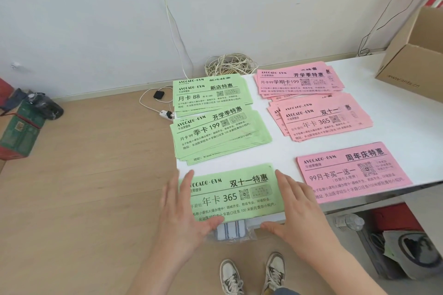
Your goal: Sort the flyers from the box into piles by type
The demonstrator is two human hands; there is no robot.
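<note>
The cardboard box (412,60) (cut off at the right edge) hides its contents. On the table (282,151), the left hand (184,206) and right hand (299,208), fingers (188,181) straight, press the ends of the nearest green flyer pile (235,191).

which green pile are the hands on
The nearest green pile, printed 365: the left hand and right hand rest on its two ends. The 88 pile and 199 pile farther back are untouched.
</note>
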